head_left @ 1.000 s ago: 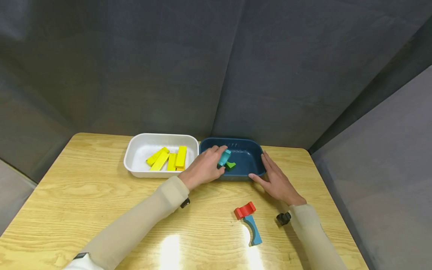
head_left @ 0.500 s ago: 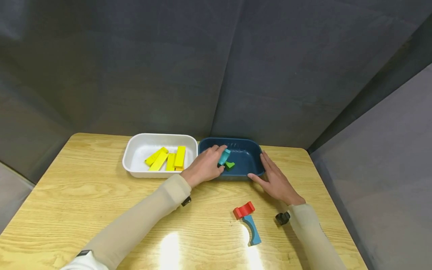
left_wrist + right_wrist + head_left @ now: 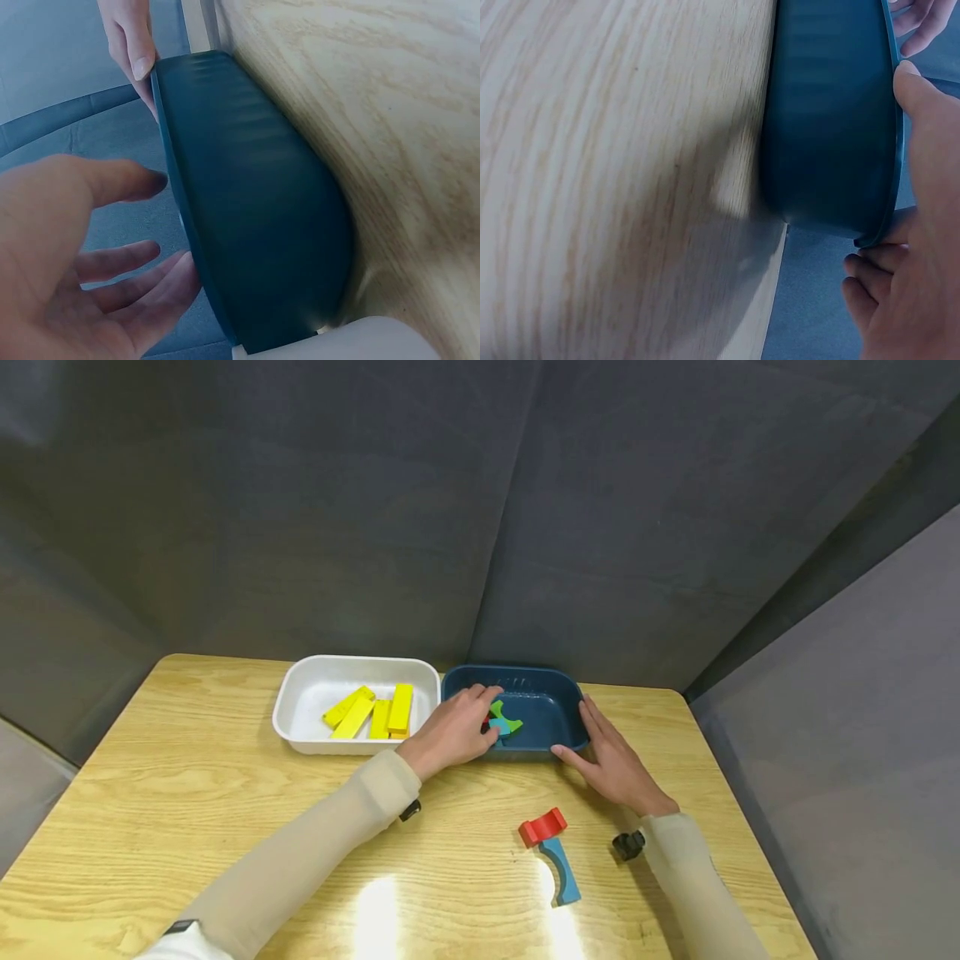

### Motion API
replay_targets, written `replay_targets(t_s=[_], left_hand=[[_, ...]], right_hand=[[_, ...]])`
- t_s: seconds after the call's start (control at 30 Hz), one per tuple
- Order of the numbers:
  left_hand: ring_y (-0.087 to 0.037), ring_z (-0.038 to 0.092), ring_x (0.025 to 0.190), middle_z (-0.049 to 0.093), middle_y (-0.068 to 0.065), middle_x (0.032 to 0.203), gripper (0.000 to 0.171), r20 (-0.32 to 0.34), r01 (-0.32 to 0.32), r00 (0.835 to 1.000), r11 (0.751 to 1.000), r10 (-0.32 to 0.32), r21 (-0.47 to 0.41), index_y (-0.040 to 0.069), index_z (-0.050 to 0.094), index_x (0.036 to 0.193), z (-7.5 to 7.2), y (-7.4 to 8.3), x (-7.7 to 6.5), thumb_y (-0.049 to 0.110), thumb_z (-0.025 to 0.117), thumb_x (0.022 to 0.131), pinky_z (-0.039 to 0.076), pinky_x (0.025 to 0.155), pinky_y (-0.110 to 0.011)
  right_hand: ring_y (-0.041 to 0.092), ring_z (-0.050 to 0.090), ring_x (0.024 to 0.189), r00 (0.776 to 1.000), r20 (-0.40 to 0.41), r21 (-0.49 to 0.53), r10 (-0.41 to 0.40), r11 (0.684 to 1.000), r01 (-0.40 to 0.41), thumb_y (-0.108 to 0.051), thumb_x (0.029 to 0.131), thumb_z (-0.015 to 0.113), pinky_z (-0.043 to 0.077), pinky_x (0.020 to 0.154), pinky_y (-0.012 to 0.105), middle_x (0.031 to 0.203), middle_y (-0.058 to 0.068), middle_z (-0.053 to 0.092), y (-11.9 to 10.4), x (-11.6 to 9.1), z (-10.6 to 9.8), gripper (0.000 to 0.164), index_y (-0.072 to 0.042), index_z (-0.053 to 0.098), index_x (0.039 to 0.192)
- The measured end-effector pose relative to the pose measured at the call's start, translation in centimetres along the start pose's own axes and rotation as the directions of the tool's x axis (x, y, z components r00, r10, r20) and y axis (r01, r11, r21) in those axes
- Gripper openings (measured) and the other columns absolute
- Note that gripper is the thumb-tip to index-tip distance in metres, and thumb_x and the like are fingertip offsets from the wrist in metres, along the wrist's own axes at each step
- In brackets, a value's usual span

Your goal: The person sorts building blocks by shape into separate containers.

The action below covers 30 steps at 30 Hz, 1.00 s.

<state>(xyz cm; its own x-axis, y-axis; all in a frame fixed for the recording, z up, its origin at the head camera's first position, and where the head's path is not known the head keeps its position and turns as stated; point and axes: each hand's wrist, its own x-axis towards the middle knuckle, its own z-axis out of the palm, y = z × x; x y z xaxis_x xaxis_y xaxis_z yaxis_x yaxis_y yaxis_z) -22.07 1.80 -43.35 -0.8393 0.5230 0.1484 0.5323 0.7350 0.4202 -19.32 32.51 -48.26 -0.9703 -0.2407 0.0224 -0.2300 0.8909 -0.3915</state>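
Observation:
My left hand (image 3: 459, 731) hovers over the left part of the dark blue bin (image 3: 551, 710), thumb and fingers apart with nothing between them. Just by its fingertips, a teal block (image 3: 498, 727) and a green arch block (image 3: 513, 724) lie in the bin, with a sliver of red beside them; the hand hides part of this pile. In the left wrist view the fingers (image 3: 169, 292) overlap the bin's rim. My right hand (image 3: 615, 764) holds the bin's near right corner, thumb on the front rim and fingers against the right end.
Left of the blue bin stands a white bin (image 3: 300, 693) with several yellow blocks (image 3: 401, 708). Nearer on the wooden table (image 3: 225, 793) lie a red arch block (image 3: 543, 828) and a blue arch block (image 3: 561, 872), end to end. A grey curtain (image 3: 360, 510) rises behind the table.
My left hand has let go of the teal block, which dropped from between its fingers onto the pile and shows more of the green arch. The right hand stays on the bin's corner.

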Motion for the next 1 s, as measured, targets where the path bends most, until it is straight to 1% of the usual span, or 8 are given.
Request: replay_targets(t_s=[0.17, 0.5, 0.77, 1.0], left_hand=[[-0.028, 0.064, 0.118, 0.064, -0.015, 0.143, 0.062, -0.018, -0.022, 1.000, 1.000, 0.022, 0.015, 0.003, 0.052, 0.156, 0.1, -0.2, -0.4, 0.025, 0.074, 0.102, 0.060, 0.099, -0.036], [-0.029, 0.062, 0.126, 0.062, -0.014, 0.147, 0.061, -0.049, -0.033, 0.998, 0.999, 0.035, 0.029, 0.005, 0.053, 0.155, -0.1, -0.2, -1.4, 0.027, 0.073, 0.103, 0.062, 0.095, -0.038], [-0.032, 0.062, 0.129, 0.063, -0.015, 0.146, 0.061, -0.092, -0.060, 0.994, 0.998, 0.063, 0.034, 0.003, 0.056, 0.152, -0.2, -0.1, -2.5, 0.026, 0.078, 0.100, 0.060, 0.102, -0.041], [-0.033, 0.061, 0.133, 0.061, -0.015, 0.149, 0.062, -0.104, -0.061, 0.993, 0.998, 0.062, 0.008, 0.005, 0.055, 0.153, -0.6, 0.0, -3.6, 0.026, 0.078, 0.099, 0.056, 0.108, -0.043]], right_hand=[[0.044, 0.018, 0.163, 1.000, 0.000, -0.002, 0.004, 1.000, -0.004, -0.071, 0.101, 0.058, 0.023, 0.126, 0.069, 0.181, 0.004, 0.000, -0.1, -0.1, 0.0, 0.106, -0.010, 0.009, 0.173], [0.043, 0.017, 0.163, 1.000, 0.002, 0.000, 0.004, 1.000, -0.004, -0.071, 0.101, 0.058, 0.022, 0.126, 0.069, 0.181, 0.004, -0.001, -0.1, 0.0, 0.0, 0.106, -0.011, 0.008, 0.173], [0.043, 0.017, 0.163, 1.000, 0.004, -0.004, 0.011, 1.000, -0.011, -0.071, 0.101, 0.058, 0.022, 0.127, 0.069, 0.181, 0.004, -0.001, -0.2, -0.1, -0.1, 0.106, -0.011, 0.007, 0.174], [0.043, 0.016, 0.163, 1.000, 0.005, -0.002, 0.012, 1.000, -0.012, -0.071, 0.101, 0.058, 0.021, 0.127, 0.069, 0.181, 0.004, -0.001, -0.1, 0.0, 0.0, 0.106, -0.012, 0.007, 0.174]])
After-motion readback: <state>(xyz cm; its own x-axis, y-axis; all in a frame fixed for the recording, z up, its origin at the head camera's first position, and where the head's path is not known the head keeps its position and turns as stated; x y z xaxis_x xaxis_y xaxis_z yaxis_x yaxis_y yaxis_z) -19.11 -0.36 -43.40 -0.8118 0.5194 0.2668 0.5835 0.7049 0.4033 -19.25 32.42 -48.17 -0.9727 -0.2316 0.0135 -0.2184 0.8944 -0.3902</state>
